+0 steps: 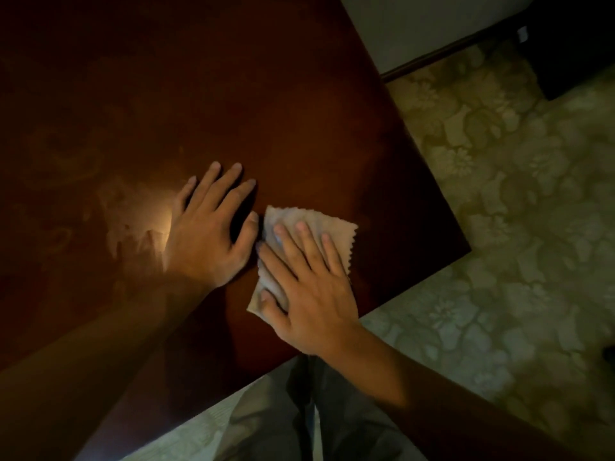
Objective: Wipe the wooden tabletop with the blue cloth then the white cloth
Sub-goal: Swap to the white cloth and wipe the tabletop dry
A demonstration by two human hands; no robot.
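The white cloth (pixel 327 231), a small pale square with pinked edges, lies flat on the dark wooden tabletop (pixel 233 94) near its front right corner. The right hand (pixel 306 287) presses on it with fingers straight and spread, covering most of the cloth. Just left of the cloth, the left hand (pixel 206 234) rests palm-down on the bare wood, fingers straight, holding nothing.

This looks like the second wipe. To do it well, keep the palm flat so the cloth stays spread, and work in overlapping passes away from the cloth's present spot toward the smeary glare patch (left of the cloth, beyond the left hand). The blue cloth is not in view. No brand, label or writing is legible anywhere.
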